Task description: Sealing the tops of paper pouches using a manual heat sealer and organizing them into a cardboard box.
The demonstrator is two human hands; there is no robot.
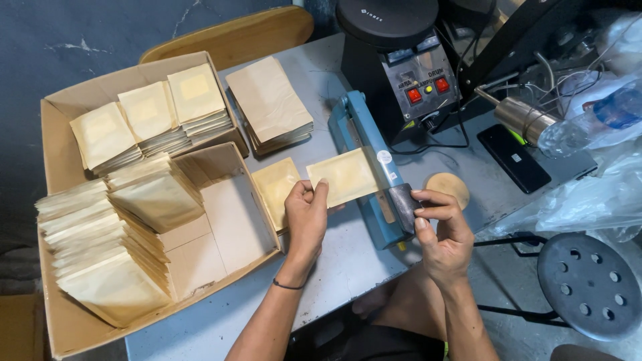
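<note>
A flat tan paper pouch (346, 176) lies with its right end under the arm of a blue impulse heat sealer (370, 160), its left end raised just off the worktop (334, 267). The left hand (306, 215) pinches that left edge between thumb and fingertips, the fingers pressed together on the paper. The right hand (443, 230) grips the dark handle (404, 206) at the near end of the sealer's arm, fingers curled over it and thumb underneath. A thin dark band sits on the left wrist.

Just left of the held pouch, a second tan pouch (275, 187) lies flat on the worktop, partly behind the left hand. Beyond it, a stack of plain brown pouches (269, 103) rests near the worktop's far edge. A small round wooden disc (449, 186) lies just right of the sealer, near the right hand.

To the left stands an open cardboard box (221, 220). Rows of tan pouches (107, 241) stand on edge along its left side, and more bundles of pouches (150, 113) lie in its far part; the right near part shows bare cardboard.

Behind the sealer stands a dark grey machine (401, 73) with two red switches on its front panel. Right of it lie a black phone (513, 159), a metal cylinder (525, 119), a clear plastic bottle (595, 117) and crumpled clear plastic sheeting (588, 200). A round black perforated stool (592, 284) stands at the lower right, and a wooden chair back (241, 37) shows beyond the box.
</note>
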